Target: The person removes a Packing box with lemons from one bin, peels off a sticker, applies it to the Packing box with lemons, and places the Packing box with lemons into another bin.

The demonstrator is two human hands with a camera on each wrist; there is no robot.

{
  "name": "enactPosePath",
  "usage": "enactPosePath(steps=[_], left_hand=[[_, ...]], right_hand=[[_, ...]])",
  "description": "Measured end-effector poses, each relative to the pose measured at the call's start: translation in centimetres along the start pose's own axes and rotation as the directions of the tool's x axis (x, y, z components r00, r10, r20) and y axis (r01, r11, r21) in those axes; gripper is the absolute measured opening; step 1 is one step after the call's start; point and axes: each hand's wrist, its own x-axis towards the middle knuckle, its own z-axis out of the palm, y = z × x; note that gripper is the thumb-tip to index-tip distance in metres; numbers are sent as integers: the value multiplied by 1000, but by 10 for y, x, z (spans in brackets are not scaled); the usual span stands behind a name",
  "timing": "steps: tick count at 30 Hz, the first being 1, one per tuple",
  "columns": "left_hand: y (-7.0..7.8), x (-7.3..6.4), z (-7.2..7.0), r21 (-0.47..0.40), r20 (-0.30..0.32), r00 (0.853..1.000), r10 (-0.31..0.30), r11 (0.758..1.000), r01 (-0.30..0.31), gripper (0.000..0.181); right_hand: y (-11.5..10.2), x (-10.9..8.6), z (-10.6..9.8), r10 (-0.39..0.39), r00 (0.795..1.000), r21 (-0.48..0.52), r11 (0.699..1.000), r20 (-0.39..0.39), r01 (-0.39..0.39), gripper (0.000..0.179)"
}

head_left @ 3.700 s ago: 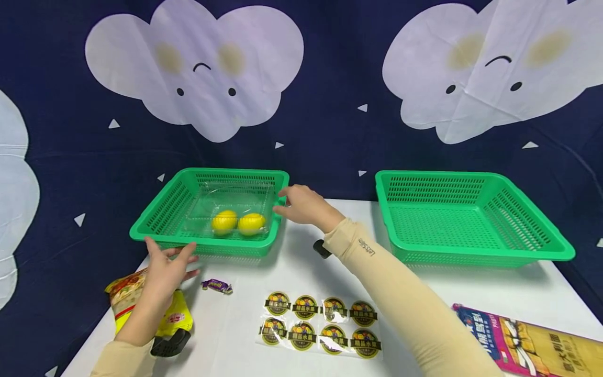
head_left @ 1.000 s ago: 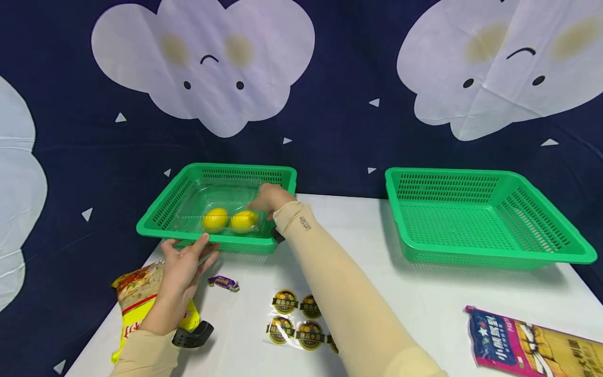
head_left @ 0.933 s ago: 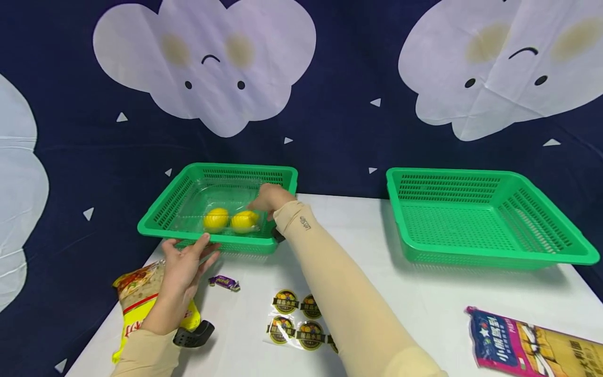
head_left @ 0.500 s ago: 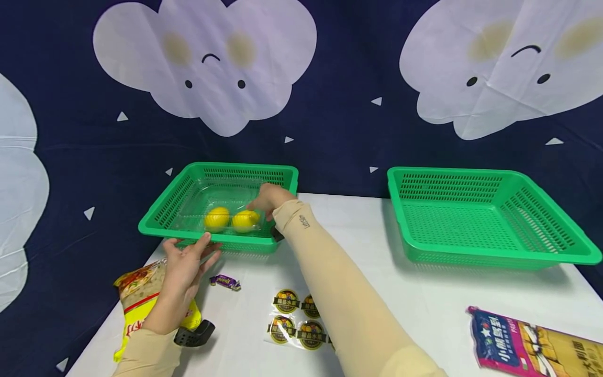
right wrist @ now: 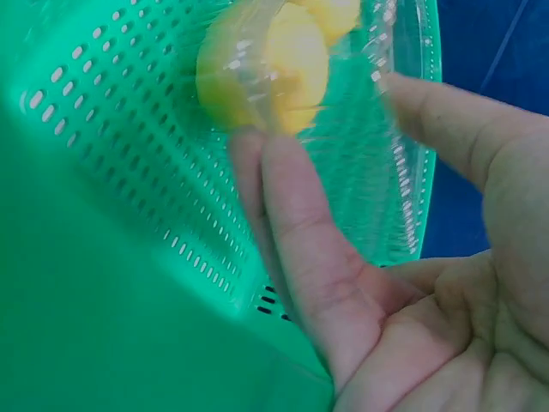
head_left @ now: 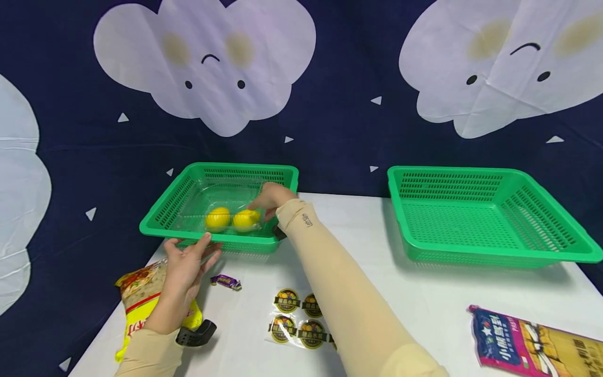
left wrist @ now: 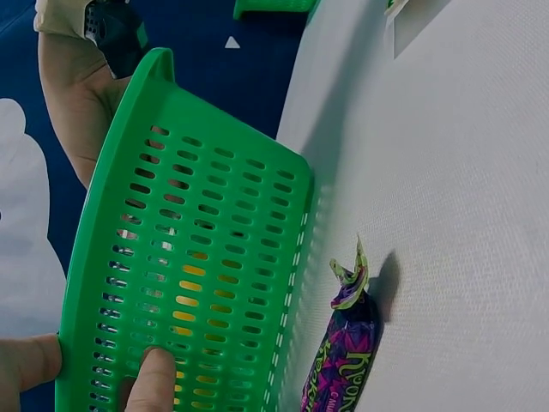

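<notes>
A clear plastic clamshell box (head_left: 221,195) lies in the left green basket (head_left: 212,238). Two lemons (head_left: 218,219) show through its plastic near the front. My right hand (head_left: 270,199) reaches over the basket's right side and grips the right end of the box; in the right wrist view the thumb is at one edge and the fingers (right wrist: 292,180) are against the side near a lemon. With my left hand (head_left: 186,262) I hold the basket's front rim, thumb at the rim and a finger (left wrist: 154,382) on the outer wall.
A second green basket (head_left: 490,248) stands at the right. On the white table lie a yellow food bag (head_left: 136,314), a purple-wrapped candy (head_left: 226,281), a sheet of round stickers (head_left: 285,314) partly under my right arm, and a pasta packet (head_left: 532,340).
From the basket's right rim, my right hand has moved left onto the box. My left hand has shifted right along the front rim. Over the last second both hands stay almost still.
</notes>
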Motion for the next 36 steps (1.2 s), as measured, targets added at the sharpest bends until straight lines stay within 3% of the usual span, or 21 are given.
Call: enactPosePath(steps=[7,11,19,25,30,36], left_hand=[[1,-2,0,-9,7,1000,5,1000,-5,68],[1,-2,-1,-7,-12,1000,11,1000,-11,66],[-1,-1,2,-4,-3,1000,25,1000,-25,65],[-1,-2,2,-10,-26,999,35,999,-35,63],[0,-1,3,-24,-28,999,37,999,-37,60],[0,-1,2,-18,-28,999,37,999,-37,61]], right_hand=[[1,0,1,-23,1000,81,996,-13,24,52],[2,-1,-1,-56,998,159,986,15,53,55],[14,-7,-12,-118,991,385,919,57,87,67],[17,-7,-11,-163,986,434,891,40,130,26],[20,-7,-12,-186,982,450,880,25,155,57],[21,-5,-13,-188,982,478,865,30,151,62]])
